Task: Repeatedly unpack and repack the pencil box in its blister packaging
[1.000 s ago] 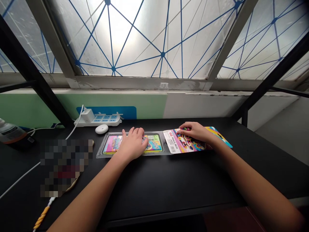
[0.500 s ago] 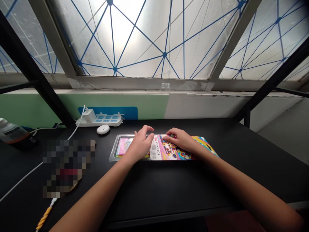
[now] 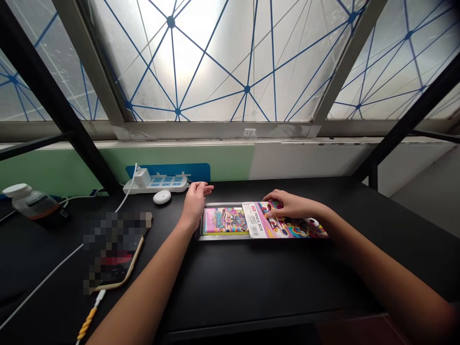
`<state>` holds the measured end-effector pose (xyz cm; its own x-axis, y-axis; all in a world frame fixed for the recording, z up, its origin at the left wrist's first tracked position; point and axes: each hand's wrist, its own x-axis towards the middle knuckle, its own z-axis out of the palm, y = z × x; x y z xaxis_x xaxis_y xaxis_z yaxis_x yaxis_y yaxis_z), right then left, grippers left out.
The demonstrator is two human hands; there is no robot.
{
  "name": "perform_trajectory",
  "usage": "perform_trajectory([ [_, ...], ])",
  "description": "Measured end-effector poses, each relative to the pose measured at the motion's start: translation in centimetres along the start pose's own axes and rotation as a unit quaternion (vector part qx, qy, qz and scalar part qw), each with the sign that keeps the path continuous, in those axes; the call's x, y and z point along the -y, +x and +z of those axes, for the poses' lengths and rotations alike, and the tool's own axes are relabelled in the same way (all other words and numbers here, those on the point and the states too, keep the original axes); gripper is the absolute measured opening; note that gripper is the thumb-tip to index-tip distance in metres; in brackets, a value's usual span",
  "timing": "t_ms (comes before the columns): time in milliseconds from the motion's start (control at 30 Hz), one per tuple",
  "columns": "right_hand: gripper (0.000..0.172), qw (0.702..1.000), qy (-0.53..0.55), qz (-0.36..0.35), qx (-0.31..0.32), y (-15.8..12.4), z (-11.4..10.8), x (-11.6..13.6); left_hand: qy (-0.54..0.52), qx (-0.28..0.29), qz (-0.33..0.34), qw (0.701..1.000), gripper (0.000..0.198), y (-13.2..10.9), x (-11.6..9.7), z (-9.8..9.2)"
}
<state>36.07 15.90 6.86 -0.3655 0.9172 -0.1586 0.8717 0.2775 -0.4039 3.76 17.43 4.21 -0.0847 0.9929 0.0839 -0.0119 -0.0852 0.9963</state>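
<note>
A colourful pencil box (image 3: pixel 224 221) lies in its clear plastic package on the black desk (image 3: pixel 251 282). A printed card insert labelled "PENCIL BOX" (image 3: pixel 283 226) partly covers its right end. My left hand (image 3: pixel 196 200) rests at the package's left edge, fingers loosely curved and apart, with nothing in it. My right hand (image 3: pixel 289 205) lies on the card insert, fingertips pressed down on it.
A white power strip (image 3: pixel 158 182) with a plugged charger and a small white oval case (image 3: pixel 162 197) sit at the back left. A phone (image 3: pixel 115 249) with a cable lies at the left, and a bottle (image 3: pixel 30 203) at the far left. Black frame struts stand at both sides.
My left hand came off the pencil box and moved to the package's left edge. My right hand slid the card insert leftward over the package.
</note>
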Motion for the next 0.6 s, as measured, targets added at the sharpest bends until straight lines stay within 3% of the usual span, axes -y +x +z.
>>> perform_trajectory([
  [200, 0.063, 0.996, -0.070, -0.053, 0.023, 3.5, 1.0, 6.0, -0.026, -0.035, 0.005, 0.999, 0.033, 0.3, 0.4, -0.3],
  [400, 0.057, 0.990, -0.100, -0.101, 0.006, 7.4, 4.1, 13.6, 0.089, 0.009, 0.056, 0.994, 0.036, 0.6, 0.2, -0.8],
  [500, 0.057, 0.986, -0.116, -0.111, -0.042, 6.6, 4.3, 14.2, 0.198, 0.069, 0.106, 0.972, 0.021, -0.3, 0.0, -0.9],
  [600, 0.056, 0.987, -0.103, -0.113, -0.058, 4.1, 3.3, 10.9, 0.284, 0.115, 0.142, 0.941, 0.019, -1.6, 0.0, -0.5],
])
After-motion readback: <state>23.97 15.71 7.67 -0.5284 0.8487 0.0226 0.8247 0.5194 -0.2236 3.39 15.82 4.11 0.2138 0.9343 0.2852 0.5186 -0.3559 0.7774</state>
